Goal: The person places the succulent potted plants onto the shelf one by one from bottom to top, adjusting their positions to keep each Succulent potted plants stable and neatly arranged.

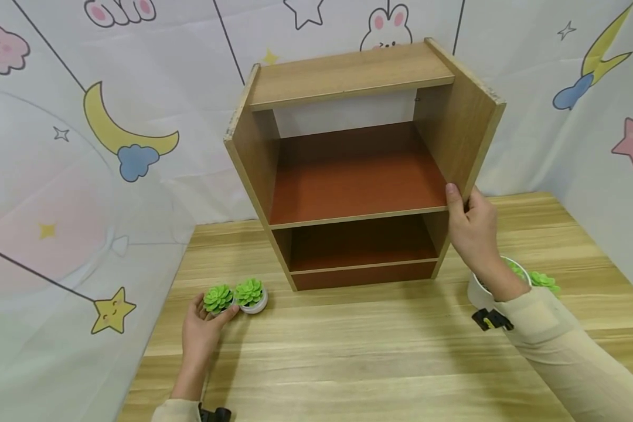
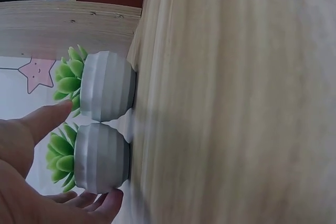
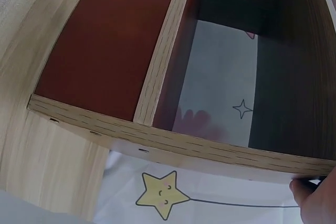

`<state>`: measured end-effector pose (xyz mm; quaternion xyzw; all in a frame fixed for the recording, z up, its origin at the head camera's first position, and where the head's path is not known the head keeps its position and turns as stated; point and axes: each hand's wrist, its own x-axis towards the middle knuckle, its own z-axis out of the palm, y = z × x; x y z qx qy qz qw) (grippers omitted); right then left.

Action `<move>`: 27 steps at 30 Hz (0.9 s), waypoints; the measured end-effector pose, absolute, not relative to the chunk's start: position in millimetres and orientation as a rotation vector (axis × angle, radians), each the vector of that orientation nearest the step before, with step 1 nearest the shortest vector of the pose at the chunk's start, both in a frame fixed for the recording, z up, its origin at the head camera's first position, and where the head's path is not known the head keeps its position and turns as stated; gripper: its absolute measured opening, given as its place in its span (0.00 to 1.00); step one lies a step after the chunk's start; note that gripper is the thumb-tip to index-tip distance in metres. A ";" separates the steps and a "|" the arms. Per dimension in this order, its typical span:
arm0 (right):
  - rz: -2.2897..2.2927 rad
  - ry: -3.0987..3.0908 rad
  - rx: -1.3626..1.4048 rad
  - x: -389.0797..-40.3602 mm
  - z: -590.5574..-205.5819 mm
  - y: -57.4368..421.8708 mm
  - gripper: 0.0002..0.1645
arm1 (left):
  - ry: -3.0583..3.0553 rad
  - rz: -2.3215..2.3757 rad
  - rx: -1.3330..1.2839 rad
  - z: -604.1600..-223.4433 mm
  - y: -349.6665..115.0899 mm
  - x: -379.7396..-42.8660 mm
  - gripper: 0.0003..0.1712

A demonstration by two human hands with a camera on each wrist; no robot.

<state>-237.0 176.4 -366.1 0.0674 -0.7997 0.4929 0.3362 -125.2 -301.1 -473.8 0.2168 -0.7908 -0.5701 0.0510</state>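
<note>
Two small potted succulents with ribbed pale pots stand side by side on the table. My left hand (image 1: 203, 328) is spread around the left potted succulent (image 1: 218, 299); its fingertips (image 2: 113, 203) are at the pot's side. The thumb reaches toward the leaves of the right potted succulent (image 1: 249, 293). A wooden shelf unit (image 1: 358, 220) with red-brown shelves stands upright at the table's back. My right hand (image 1: 472, 225) grips the front edge of its right side panel, thumb on the inner face. In the right wrist view, only part of that hand shows.
A white container (image 1: 477, 293) with green leaves inside is partly hidden behind the right forearm. Green succulent leaves (image 1: 544, 281) show just right of it. Patterned white cloth (image 1: 200, 105) hangs behind and beside the wood-grain table (image 1: 343, 351).
</note>
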 end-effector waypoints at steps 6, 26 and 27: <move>1.340 -2.003 0.204 -242.6 -374.0 174.1 0.21 | -2.409 -1.738 0.682 -476.7 -302.1 -127.6 0.63; 1.626 -1.812 0.231 -247.1 -382.4 170.0 0.19 | -2.413 -1.876 0.710 -475.0 -313.8 -128.3 0.55; 1.630 -1.807 0.232 -247.3 -382.1 169.7 0.19 | -2.408 -1.874 0.711 -475.3 -313.7 -128.9 0.56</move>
